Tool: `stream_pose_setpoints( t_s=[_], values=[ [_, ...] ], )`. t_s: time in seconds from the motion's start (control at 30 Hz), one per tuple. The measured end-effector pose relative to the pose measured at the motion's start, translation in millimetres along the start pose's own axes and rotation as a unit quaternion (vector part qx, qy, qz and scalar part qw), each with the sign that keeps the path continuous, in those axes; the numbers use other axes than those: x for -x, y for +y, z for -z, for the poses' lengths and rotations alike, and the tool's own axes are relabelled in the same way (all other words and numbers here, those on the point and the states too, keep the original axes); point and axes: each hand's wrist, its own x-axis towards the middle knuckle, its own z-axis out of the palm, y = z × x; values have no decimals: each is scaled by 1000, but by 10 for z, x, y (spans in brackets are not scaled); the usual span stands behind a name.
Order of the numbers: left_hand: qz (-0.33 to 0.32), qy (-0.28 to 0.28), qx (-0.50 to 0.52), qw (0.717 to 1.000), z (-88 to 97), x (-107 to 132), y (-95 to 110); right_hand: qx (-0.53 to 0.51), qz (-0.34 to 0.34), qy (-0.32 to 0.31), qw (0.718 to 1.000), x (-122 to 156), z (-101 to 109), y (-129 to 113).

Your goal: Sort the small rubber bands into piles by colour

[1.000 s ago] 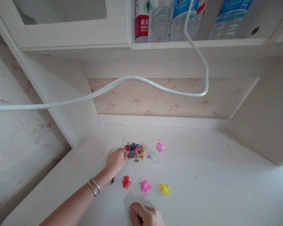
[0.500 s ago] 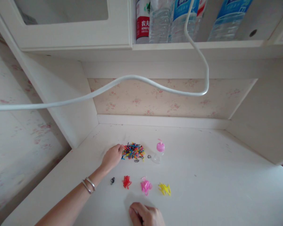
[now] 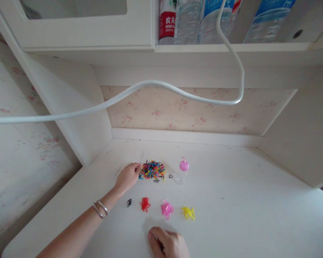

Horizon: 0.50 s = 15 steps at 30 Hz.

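Note:
My left hand (image 3: pixel 128 176) has its fingers pinched at the left edge of a mixed-colour pile of small rubber bands (image 3: pixel 153 170); what sits between the fingertips is too small to make out. My right hand (image 3: pixel 169 243) rests curled on the table near the front, with nothing visible in it. Between the hands lie small sorted heaps in a row: black rubber bands (image 3: pixel 129 202), red rubber bands (image 3: pixel 145 204), pink rubber bands (image 3: pixel 167 209) and yellow rubber bands (image 3: pixel 188 213). A loose black rubber band (image 3: pixel 171 176) lies right of the mixed pile.
A small clear bottle with a pink top (image 3: pixel 184 166) stands right of the pile on the white table (image 3: pixel 244 200). A white cable (image 3: pixel 150 83) crosses the view above. Plastic bottles (image 3: pixel 187 25) stand on the shelf overhead. Side panels bound the table left and right.
The view has tilted slightly. My left hand's fingertips have drawn a little up from the mixed pile's edge. My right hand stays in place.

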Motion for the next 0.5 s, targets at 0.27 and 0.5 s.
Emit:
stream_pose_setpoints(
  t_s=[0.27,0.5],
  values=[
    [-50,-21,-67,996,137,607,154,-15,-2,2,1000,-1,36,-46],
    [-90,-70,-146,983,-47,1122,212,-28,-19,-19,999,-22,172,-170]
  ],
)
